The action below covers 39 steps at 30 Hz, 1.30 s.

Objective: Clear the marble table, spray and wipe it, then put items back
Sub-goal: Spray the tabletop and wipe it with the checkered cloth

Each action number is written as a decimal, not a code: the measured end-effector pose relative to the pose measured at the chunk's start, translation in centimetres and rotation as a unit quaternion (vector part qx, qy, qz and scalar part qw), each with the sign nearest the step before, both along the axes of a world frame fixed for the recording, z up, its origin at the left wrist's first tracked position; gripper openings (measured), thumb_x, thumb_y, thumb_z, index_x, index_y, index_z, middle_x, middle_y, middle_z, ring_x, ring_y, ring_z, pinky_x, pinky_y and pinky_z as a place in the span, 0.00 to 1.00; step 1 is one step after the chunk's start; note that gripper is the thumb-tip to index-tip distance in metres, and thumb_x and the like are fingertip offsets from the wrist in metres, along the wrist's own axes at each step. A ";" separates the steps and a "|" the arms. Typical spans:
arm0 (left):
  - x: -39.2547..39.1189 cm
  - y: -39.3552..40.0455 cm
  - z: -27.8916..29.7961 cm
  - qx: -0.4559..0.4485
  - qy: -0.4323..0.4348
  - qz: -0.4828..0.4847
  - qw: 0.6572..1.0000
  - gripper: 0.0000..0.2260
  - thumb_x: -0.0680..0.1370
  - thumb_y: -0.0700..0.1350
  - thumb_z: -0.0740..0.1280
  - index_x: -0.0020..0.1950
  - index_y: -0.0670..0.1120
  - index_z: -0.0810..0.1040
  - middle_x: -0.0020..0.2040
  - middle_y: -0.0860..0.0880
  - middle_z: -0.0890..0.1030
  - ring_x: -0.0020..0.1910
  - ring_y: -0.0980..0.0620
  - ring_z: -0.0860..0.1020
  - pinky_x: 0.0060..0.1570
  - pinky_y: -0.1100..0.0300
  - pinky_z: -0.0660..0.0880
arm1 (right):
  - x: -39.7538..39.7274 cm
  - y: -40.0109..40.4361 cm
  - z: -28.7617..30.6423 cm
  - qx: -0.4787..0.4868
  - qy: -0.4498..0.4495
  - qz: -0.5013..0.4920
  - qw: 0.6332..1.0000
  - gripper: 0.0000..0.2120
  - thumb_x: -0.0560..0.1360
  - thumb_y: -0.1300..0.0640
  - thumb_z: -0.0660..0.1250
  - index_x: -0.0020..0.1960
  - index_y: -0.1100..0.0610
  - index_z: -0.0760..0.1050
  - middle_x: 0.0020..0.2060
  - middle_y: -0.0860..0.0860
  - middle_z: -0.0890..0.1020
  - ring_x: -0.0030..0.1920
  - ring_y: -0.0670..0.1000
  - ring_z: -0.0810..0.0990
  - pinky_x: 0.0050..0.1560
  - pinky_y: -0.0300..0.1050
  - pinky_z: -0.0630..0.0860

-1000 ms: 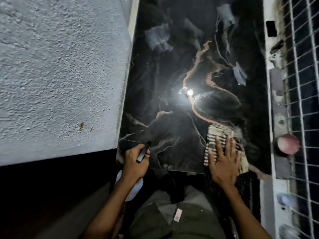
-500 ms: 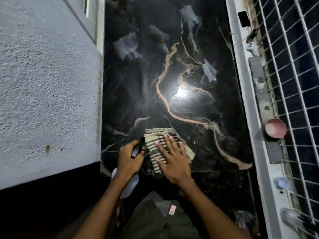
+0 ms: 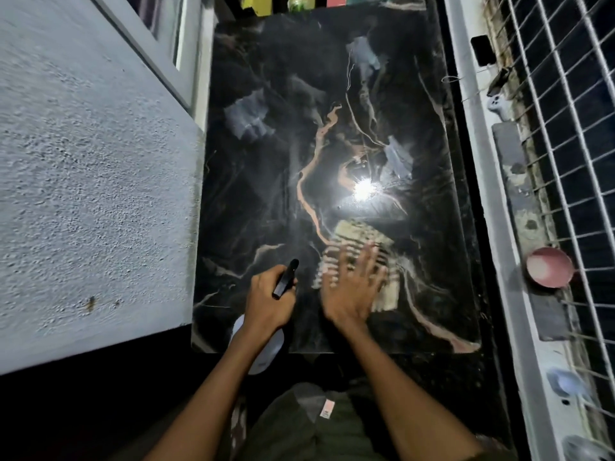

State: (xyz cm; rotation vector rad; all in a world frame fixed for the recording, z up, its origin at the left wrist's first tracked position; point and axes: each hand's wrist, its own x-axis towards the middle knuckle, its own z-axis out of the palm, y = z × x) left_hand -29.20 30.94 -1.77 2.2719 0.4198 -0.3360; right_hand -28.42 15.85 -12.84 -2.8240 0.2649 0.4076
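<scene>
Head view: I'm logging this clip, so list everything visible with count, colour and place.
table: one, black marble with orange veins, centre.
cloth: one, striped beige and dark, near right of table.
spray bottle: one, black nozzle, white body, near edge.
bowl: one, pink, right ledge.
window grille: one, white, far right.
wall: one, grey, left.
left hand: grips the spray bottle.
right hand: flat on the cloth.
</scene>
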 end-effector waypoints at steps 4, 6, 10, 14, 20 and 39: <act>1.5 -1.1 0.8 0.029 -0.009 -0.023 0.999 0.06 0.67 0.41 0.63 0.36 0.38 0.71 0.29 0.40 0.73 0.28 0.42 0.72 0.30 0.42 0.68 | -2.7 -0.7 -1.4 0.058 -0.044 0.221 0.972 0.32 0.81 0.36 0.51 0.83 0.41 0.48 0.84 0.53 0.43 0.84 0.55 0.42 0.80 0.62 0.47; 2.0 -1.8 0.9 0.035 -0.002 -0.023 0.999 0.08 0.68 0.43 0.63 0.37 0.38 0.72 0.30 0.39 0.75 0.30 0.40 0.74 0.31 0.41 0.69 | -2.8 -4.4 -2.0 0.059 -0.056 0.243 0.966 0.33 0.81 0.35 0.53 0.83 0.39 0.49 0.84 0.49 0.45 0.84 0.52 0.44 0.79 0.61 0.51; 3.1 -2.8 0.9 0.024 0.007 0.003 1.000 0.08 0.68 0.44 0.63 0.38 0.40 0.76 0.32 0.40 0.79 0.34 0.39 0.78 0.35 0.40 0.75 | -1.7 -13.5 -2.1 -0.009 -0.040 0.154 0.987 0.35 0.79 0.33 0.53 0.83 0.38 0.48 0.84 0.50 0.47 0.84 0.53 0.46 0.80 0.64 0.51; 3.6 -3.7 0.3 0.012 0.001 0.015 1.000 0.06 0.69 0.43 0.64 0.37 0.42 0.76 0.32 0.41 0.78 0.33 0.39 0.78 0.36 0.39 0.76 | 3.6 -18.9 -1.3 -0.059 0.011 0.039 0.997 0.36 0.79 0.31 0.44 0.83 0.42 0.47 0.84 0.53 0.42 0.83 0.56 0.43 0.79 0.67 0.48; 4.2 -4.5 0.1 0.010 0.008 0.053 0.998 0.02 0.69 0.42 0.65 0.38 0.48 0.77 0.32 0.45 0.80 0.33 0.42 0.80 0.34 0.42 0.78 | 9.5 -7.8 -0.5 -0.033 0.008 0.072 0.997 0.37 0.78 0.29 0.39 0.83 0.44 0.39 0.82 0.60 0.36 0.82 0.60 0.36 0.79 0.68 0.38; 10.1 -0.6 -0.5 0.023 0.011 0.033 0.999 0.08 0.67 0.42 0.65 0.31 0.38 0.77 0.26 0.40 0.77 0.26 0.43 0.76 0.26 0.48 0.68 | 3.2 -12.0 -1.3 -0.006 -0.023 0.216 0.976 0.35 0.79 0.35 0.55 0.83 0.40 0.49 0.84 0.50 0.47 0.84 0.53 0.46 0.79 0.63 0.53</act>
